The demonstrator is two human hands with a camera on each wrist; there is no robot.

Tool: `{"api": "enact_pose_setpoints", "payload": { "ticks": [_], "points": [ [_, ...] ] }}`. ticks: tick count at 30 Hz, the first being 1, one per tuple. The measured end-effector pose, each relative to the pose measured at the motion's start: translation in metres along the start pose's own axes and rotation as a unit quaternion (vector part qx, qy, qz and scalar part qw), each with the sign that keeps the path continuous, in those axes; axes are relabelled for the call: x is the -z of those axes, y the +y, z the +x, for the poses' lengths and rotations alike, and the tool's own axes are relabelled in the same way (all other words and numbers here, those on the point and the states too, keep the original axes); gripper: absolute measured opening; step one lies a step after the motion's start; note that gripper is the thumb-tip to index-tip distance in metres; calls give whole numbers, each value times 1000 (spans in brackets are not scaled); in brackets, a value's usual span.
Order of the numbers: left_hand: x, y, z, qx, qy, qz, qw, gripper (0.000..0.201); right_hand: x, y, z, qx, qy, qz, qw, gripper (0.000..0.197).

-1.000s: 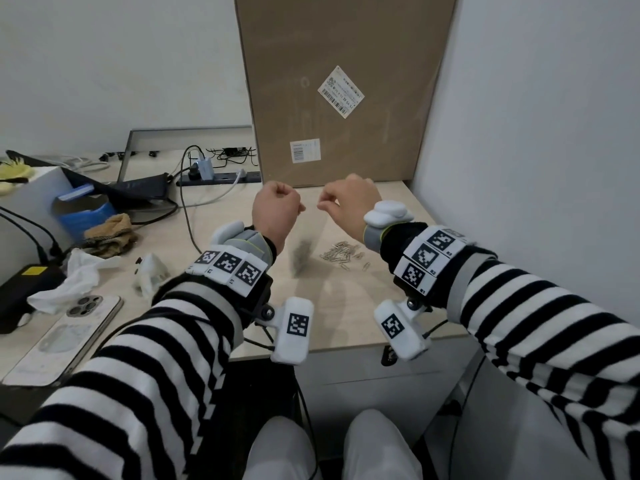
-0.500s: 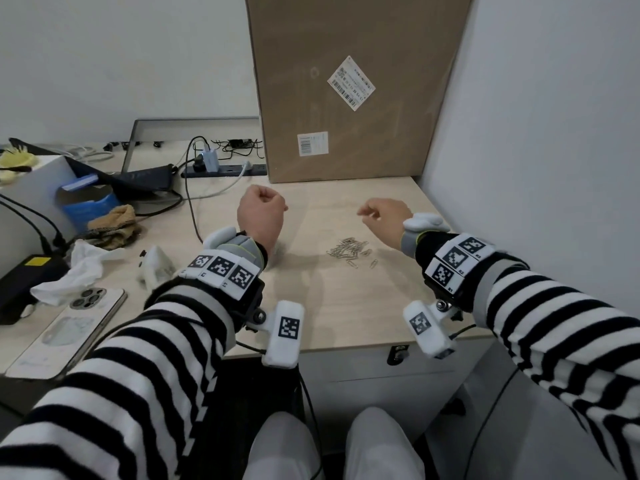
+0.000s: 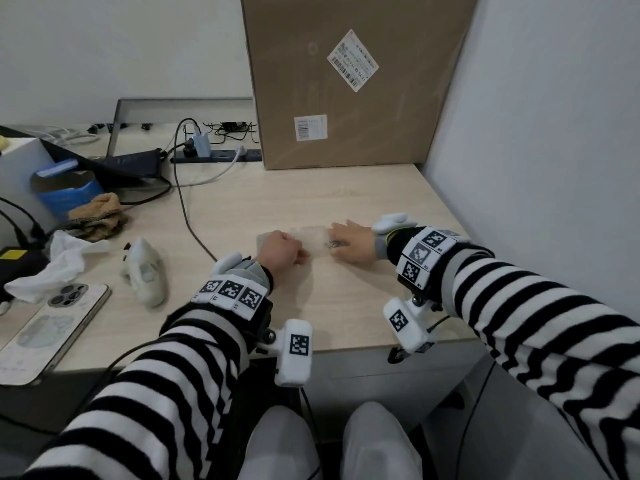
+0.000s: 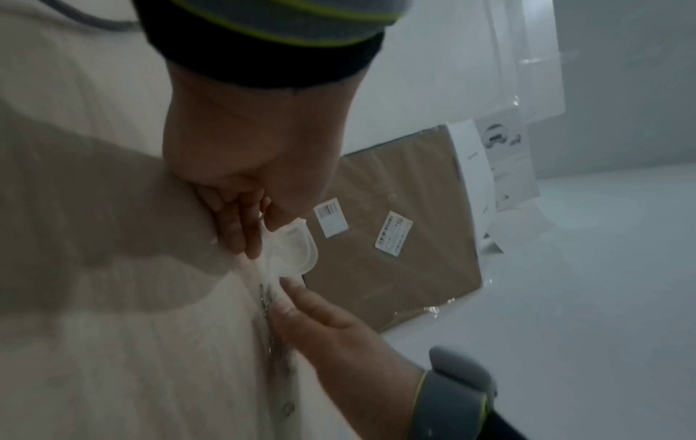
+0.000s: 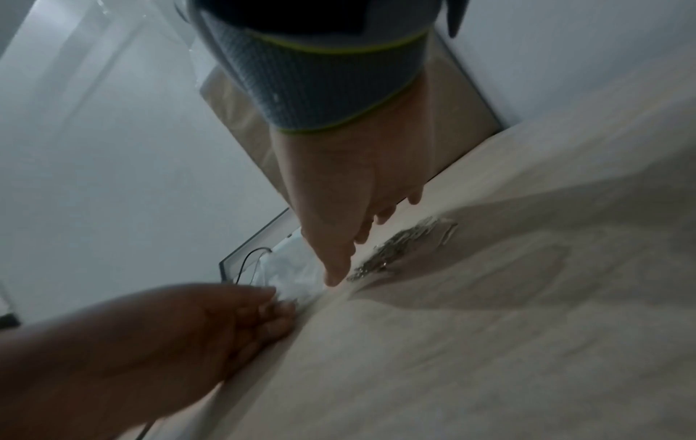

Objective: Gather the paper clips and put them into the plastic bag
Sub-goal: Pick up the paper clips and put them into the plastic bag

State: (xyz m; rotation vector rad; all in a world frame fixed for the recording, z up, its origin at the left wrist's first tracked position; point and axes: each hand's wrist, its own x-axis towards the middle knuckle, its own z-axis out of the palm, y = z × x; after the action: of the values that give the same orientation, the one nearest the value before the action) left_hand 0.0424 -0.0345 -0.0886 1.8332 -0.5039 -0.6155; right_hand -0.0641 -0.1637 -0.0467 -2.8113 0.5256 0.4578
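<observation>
Left wrist view shows our left hand [image 4: 241, 166] with fingers [image 4: 241, 235] curled, pinching the mouth of the plastic bag [image 4: 292, 250] low on the table [image 3: 346, 306]. Our right hand [image 3: 353, 242] lies beside it, fingers [image 5: 335, 262] spread and relaxed, cupped by the paper clips [image 5: 399, 247], which sit heaped on the table just at the bag's opening. We should keep the mouth held wide and flat, then sweep the heap in. Whether the bag holds any clips yet, we cannot tell.
</observation>
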Motion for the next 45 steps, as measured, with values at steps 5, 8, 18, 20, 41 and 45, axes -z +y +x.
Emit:
{"api": "enact_pose_setpoints", "payload": {
  "ticks": [5, 8, 18, 20, 41, 45],
  "points": [
    [5, -1, 10, 38, 4, -82, 996, 31, -24, -9, 6, 23, -36, -39, 998, 68],
    [9, 1, 11, 61, -30, -105, 992, 26, -30, -6, 7, 15, -25, -48, 998, 68],
    [12, 4, 5, 53, -66, -123, 989, 23, -15, 20, -23, -26, -24, -82, 996, 64],
    [13, 4, 4, 49, -69, -124, 989, 24, -3, 18, -22, -24, 6, -42, 999, 64],
    [18, 4, -5, 29, -86, -127, 988, 27, -3, 56, -27, -88, 72, 75, 991, 64],
    [20, 2, -8, 18, -91, -143, 985, 29, -8, 52, -23, -158, 82, 76, 981, 59]
  ]
}}
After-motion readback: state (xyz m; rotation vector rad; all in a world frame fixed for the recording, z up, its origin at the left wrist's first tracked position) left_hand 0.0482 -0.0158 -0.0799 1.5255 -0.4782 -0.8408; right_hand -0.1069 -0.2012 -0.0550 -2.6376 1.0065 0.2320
